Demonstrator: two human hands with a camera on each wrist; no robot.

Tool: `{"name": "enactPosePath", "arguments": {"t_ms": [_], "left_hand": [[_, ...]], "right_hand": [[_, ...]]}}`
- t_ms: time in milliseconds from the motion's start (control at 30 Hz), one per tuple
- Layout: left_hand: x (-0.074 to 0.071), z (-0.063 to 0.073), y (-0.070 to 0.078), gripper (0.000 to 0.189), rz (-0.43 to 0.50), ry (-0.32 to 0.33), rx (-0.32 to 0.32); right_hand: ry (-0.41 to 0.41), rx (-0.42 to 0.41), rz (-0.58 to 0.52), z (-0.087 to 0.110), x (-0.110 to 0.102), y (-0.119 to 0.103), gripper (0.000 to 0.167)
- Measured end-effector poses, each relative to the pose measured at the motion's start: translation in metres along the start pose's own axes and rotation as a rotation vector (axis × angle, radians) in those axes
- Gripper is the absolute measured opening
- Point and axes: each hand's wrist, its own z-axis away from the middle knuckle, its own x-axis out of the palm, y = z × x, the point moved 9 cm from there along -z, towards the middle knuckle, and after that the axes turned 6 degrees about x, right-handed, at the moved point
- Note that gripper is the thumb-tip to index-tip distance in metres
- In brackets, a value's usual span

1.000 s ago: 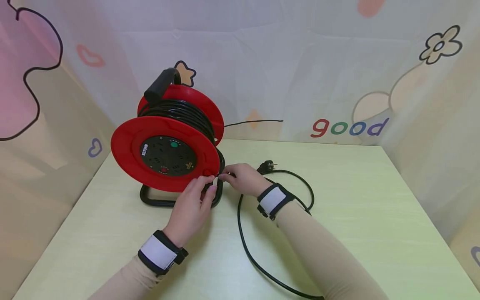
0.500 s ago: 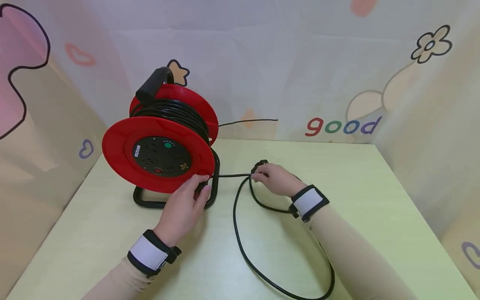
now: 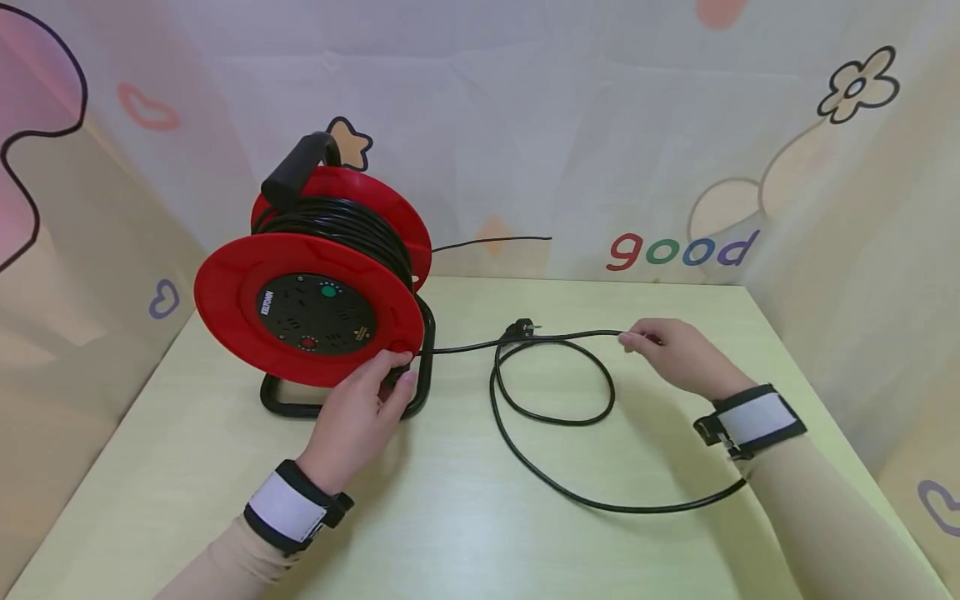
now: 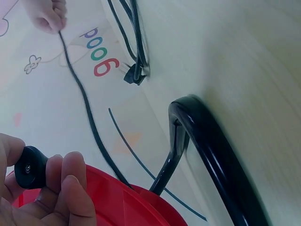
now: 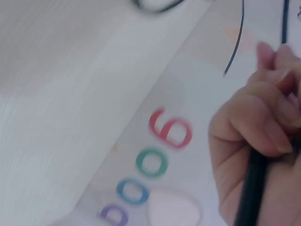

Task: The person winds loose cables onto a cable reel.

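Note:
A cable reel (image 3: 225,287) with red flanges and black cable wound between them stands at the left in the head view. My left hand (image 3: 352,421) is at the lower right of its front flange. The left wrist view shows that hand's fingers around a small black knob (image 4: 31,167). My right hand (image 3: 678,358), out to the right, grips the black cable (image 3: 465,347), which runs almost straight from the reel. In the right wrist view the right hand's fingers (image 5: 244,110) curl around it. Past that hand, the cable loops back over the table.
A black plug (image 3: 519,329) lies on the pale table (image 3: 465,533) beside the looped cable. The reel has a black carrying handle (image 3: 294,171) on top and a black tubular stand (image 3: 425,375) below. A printed curtain (image 3: 480,142) hangs along the table's back edge.
My right hand has moved from beside the reel far to the right, drawing out a stretch of cable and shifting the loops. My left hand has stayed at the reel's front flange.

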Motion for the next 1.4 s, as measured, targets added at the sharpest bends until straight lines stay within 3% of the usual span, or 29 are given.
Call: {"name": "enactPosePath", "arguments": {"t_ms": [300,467,1100,1400], "left_hand": [[-0.001,0.002,0.0,0.037,0.007,0.002,0.004],[-0.001,0.003,-0.001,0.036,0.003,-0.006,0.001],[0.002,0.004,-0.006,0.035,0.005,-0.01,-0.008],[0.005,0.015,-0.026,0.035,0.026,-0.042,-0.056]], "right_hand": [[0.232,0.037,0.116,0.033,-0.054,0.067,0.043],[0.248,0.066,0.102,0.043,-0.061,0.089,0.043],[0.274,0.057,0.098,0.04,-0.051,0.086,0.037],[0.251,0.028,0.081,0.034,-0.038,0.075,0.037]]}}
